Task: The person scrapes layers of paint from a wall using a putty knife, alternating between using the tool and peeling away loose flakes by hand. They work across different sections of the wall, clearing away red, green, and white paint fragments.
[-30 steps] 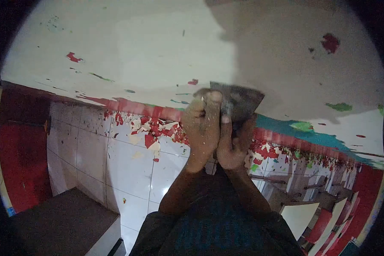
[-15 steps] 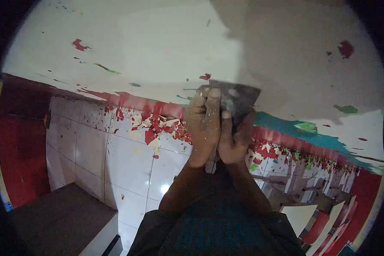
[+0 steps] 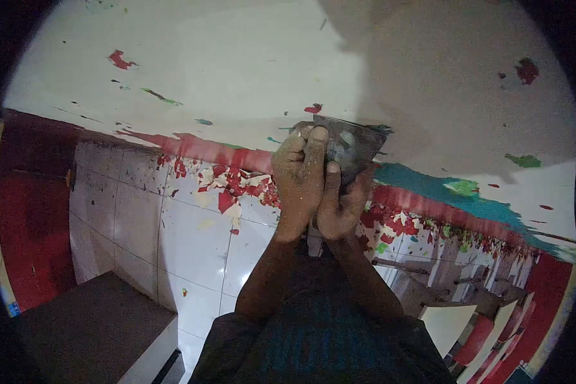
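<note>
Both hands grip a dark, flat scraper (image 3: 355, 146) with a wide blade, its far edge against the white wall (image 3: 237, 70). My left hand (image 3: 301, 176) is closed around the scraper's left side, thumb on the blade face. Lower and to the right, my right hand (image 3: 344, 203) is closed on it too, thumb pressed to the blade. Any handle is hidden by the hands. A small red paint patch (image 3: 313, 108) sits just above the blade. Teal paint (image 3: 422, 184) shows on the wall right of my right hand, with a red strip (image 3: 237, 157) to the left.
Red, cream and green paint flakes (image 3: 227, 195) lie along the wall's foot on white floor tiles (image 3: 195, 249). A dark-topped box-like piece of furniture (image 3: 102, 326) stands at lower left. Pale and red panels (image 3: 477, 339) are at lower right. A red surface (image 3: 35, 237) rises at far left.
The scraper and both hands have shifted slightly up and left. A dark greenish mark now shows at the blade's upper right edge.
</note>
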`<state>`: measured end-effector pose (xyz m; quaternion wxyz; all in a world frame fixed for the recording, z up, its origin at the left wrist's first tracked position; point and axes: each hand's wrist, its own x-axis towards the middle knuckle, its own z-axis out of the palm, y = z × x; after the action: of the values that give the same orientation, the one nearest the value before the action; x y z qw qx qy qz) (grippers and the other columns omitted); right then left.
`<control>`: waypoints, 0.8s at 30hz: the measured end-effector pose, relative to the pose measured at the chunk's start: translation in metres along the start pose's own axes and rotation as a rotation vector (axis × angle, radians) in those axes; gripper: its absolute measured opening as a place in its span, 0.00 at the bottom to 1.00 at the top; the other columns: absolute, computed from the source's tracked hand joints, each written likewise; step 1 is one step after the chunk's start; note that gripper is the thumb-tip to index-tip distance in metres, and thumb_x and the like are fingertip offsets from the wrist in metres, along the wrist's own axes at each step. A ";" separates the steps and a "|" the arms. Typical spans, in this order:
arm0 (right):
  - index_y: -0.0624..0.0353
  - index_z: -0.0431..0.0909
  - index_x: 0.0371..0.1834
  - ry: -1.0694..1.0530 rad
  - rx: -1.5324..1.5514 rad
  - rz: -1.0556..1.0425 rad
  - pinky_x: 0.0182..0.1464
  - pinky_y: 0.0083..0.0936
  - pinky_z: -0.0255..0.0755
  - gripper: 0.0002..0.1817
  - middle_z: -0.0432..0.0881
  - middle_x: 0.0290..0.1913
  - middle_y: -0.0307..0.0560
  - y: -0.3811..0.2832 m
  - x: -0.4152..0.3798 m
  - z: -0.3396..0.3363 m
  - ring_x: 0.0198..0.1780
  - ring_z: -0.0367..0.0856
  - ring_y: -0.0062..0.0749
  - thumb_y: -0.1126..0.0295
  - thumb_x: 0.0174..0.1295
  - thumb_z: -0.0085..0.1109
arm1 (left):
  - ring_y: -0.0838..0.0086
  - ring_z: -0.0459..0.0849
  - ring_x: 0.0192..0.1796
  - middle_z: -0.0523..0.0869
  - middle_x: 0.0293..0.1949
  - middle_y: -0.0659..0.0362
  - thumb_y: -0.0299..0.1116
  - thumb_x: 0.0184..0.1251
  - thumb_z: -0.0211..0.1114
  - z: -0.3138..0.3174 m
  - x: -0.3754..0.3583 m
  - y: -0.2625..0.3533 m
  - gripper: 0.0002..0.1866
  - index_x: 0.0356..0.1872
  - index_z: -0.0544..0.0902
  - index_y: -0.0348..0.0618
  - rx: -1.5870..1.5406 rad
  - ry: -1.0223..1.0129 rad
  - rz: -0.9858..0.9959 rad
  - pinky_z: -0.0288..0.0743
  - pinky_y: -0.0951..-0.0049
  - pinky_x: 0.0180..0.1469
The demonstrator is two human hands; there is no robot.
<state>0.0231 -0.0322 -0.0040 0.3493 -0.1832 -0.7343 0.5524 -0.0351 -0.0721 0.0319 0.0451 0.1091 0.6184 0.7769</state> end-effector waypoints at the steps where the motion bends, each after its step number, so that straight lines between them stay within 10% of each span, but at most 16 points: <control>1: 0.67 0.62 0.48 0.020 0.014 0.003 0.49 0.35 0.61 0.15 0.69 0.42 0.56 -0.003 0.000 0.001 0.44 0.69 0.42 0.68 0.62 0.44 | 0.80 0.68 0.27 0.73 0.22 0.61 0.31 0.63 0.52 -0.001 0.001 0.000 0.10 0.25 0.72 0.35 0.021 -0.006 0.021 0.64 0.79 0.30; 18: 0.68 0.58 0.52 -0.196 0.170 0.131 0.46 0.29 0.65 0.19 0.70 0.41 0.53 -0.028 0.011 -0.026 0.42 0.70 0.34 0.65 0.64 0.43 | 0.77 0.69 0.26 0.72 0.22 0.62 0.35 0.65 0.51 -0.004 -0.004 0.004 0.13 0.27 0.72 0.34 0.083 -0.027 -0.024 0.65 0.76 0.29; 21: 0.68 0.59 0.51 -0.171 0.194 0.033 0.39 0.27 0.68 0.18 0.72 0.40 0.54 -0.006 0.009 -0.032 0.36 0.73 0.33 0.66 0.64 0.42 | 0.63 0.75 0.42 0.76 0.38 0.48 0.35 0.63 0.51 -0.021 0.000 -0.010 0.13 0.35 0.73 0.32 0.553 0.269 0.584 0.68 0.68 0.44; 24: 0.67 0.59 0.53 -0.125 0.270 0.065 0.34 0.21 0.68 0.18 0.71 0.40 0.46 -0.001 -0.005 -0.049 0.32 0.70 0.22 0.67 0.64 0.43 | 0.47 0.62 0.57 0.64 0.54 0.39 0.36 0.62 0.51 -0.037 0.020 -0.024 0.16 0.42 0.73 0.32 0.902 0.123 0.819 0.56 0.57 0.57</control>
<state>0.0618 -0.0030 0.0026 0.3063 -0.1235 -0.6674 0.6675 -0.0642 -0.0975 0.0031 -0.3433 0.3013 0.7958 0.3975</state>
